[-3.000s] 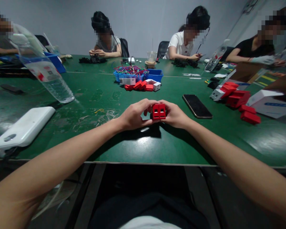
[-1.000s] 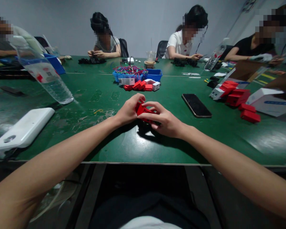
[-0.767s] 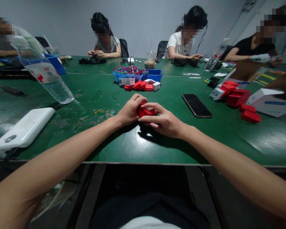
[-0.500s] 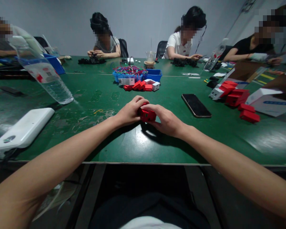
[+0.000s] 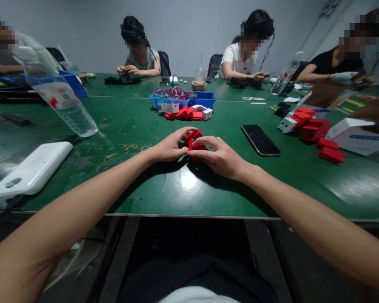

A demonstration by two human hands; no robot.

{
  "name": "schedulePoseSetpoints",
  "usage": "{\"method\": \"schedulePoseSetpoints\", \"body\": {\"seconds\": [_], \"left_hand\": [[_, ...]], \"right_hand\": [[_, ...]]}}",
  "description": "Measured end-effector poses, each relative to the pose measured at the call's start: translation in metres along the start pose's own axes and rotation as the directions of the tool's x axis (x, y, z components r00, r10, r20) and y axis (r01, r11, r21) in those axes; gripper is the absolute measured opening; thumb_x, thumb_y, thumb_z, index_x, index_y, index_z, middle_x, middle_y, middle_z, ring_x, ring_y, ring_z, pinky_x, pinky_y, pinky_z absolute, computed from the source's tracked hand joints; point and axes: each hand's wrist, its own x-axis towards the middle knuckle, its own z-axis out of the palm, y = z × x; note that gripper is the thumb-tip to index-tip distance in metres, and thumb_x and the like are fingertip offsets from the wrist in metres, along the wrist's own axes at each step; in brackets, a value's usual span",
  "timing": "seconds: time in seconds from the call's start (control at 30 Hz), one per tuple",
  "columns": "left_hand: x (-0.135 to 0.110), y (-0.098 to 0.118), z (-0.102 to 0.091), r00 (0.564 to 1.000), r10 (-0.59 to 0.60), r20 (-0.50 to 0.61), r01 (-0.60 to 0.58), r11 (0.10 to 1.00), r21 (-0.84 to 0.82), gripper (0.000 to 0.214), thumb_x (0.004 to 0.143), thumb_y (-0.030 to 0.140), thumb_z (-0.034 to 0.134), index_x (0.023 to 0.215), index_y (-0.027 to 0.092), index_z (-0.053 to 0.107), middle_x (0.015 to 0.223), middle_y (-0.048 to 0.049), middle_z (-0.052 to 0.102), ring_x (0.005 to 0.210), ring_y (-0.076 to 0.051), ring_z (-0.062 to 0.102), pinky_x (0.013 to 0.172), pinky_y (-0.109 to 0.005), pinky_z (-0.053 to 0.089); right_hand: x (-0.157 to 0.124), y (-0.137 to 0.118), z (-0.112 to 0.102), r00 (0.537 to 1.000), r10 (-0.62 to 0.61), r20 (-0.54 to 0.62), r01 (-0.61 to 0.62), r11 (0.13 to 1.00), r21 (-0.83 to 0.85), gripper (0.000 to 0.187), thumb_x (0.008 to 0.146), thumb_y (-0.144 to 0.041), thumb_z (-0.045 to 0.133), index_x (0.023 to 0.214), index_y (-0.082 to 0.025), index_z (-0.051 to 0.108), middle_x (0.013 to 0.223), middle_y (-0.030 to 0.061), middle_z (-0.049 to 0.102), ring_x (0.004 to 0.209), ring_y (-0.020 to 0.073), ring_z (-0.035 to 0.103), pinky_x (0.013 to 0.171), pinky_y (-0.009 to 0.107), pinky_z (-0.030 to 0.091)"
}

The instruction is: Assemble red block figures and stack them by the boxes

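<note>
Close to the front middle of the green table (image 5: pixel 151 193), my two hands meet around a small red plastic housing (image 5: pixel 194 136). My left hand (image 5: pixel 170 145) grips its left side between thumb and fingers. From the right, my right hand (image 5: pixel 222 158) closes its fingers on the red part's lower side. The fingers cover much of the piece, and whether it is one part or two I cannot tell. Beyond my hands lie several red housings (image 5: pixel 185 112) and white housings (image 5: pixel 169 107), in front of a blue bin (image 5: pixel 169 102) heaped with coloured wires.
A black phone (image 5: pixel 260 140) lies right of my hands. More red housings (image 5: pixel 331 154) and white boxes (image 5: pixel 350 134) stand farther right. At left are a tilted water bottle (image 5: pixel 63 99) and a white power bank (image 5: pixel 31 170). Several people sit across the table.
The red housing has turned in my hands and now shows a raised, angled face. My right fingers have shifted lower over its near side, and my left fingers have opened a little around it.
</note>
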Motion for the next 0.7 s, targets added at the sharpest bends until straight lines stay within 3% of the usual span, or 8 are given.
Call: {"method": "schedulePoseSetpoints", "body": {"seconds": [0.2,0.3,0.47,0.7], "left_hand": [[0.0045,-0.0034,0.0005,0.988,-0.154,-0.023,0.143,0.956,-0.258,0.051,0.078,0.022,0.055,0.128,0.017,0.051,0.134,-0.0123,0.056,0.119,-0.022,0.057,0.103,-0.040,0.045],[0.0063,-0.0007,-0.0002,0.981,-0.191,-0.028,0.179,0.953,-0.246,0.042,0.081,0.029,0.058,0.121,0.014,0.058,0.127,-0.0117,0.062,0.117,-0.022,0.058,0.103,-0.039,0.044],[0.0061,0.0023,0.0020,0.981,-0.188,-0.046,0.177,0.966,-0.189,0.043,0.085,0.042,0.059,0.115,0.012,0.060,0.114,-0.0122,0.066,0.100,-0.020,0.063,0.087,-0.034,0.051],[0.0071,0.0005,0.0021,0.958,-0.265,-0.104,0.243,0.952,-0.188,0.044,0.078,0.046,0.067,0.105,0.012,0.060,0.104,-0.0098,0.067,0.085,-0.018,0.064,0.075,-0.031,0.052]], "right_hand": [[-0.0013,0.0024,-0.0035,0.999,0.022,0.032,-0.023,0.999,0.033,0.033,0.094,-0.020,0.052,0.119,-0.034,0.067,0.128,0.0077,0.057,0.112,0.0217,0.059,0.090,0.040,0.052],[-0.0011,0.0008,-0.0057,0.997,0.038,0.064,-0.042,0.997,0.058,0.033,0.094,-0.021,0.052,0.120,-0.033,0.068,0.127,0.0074,0.056,0.108,0.0199,0.061,0.088,0.034,0.054],[-0.0010,-0.0033,-0.0071,0.993,0.037,0.114,-0.049,0.994,0.101,0.034,0.094,-0.024,0.054,0.124,-0.034,0.066,0.122,0.0068,0.056,0.098,0.0162,0.063,0.082,0.029,0.055],[-0.0007,-0.0031,-0.0012,0.997,0.040,0.068,-0.046,0.995,0.093,0.043,0.093,-0.022,0.053,0.137,-0.026,0.052,0.118,0.0098,0.060,0.102,0.0186,0.064,0.086,0.032,0.055]]}}
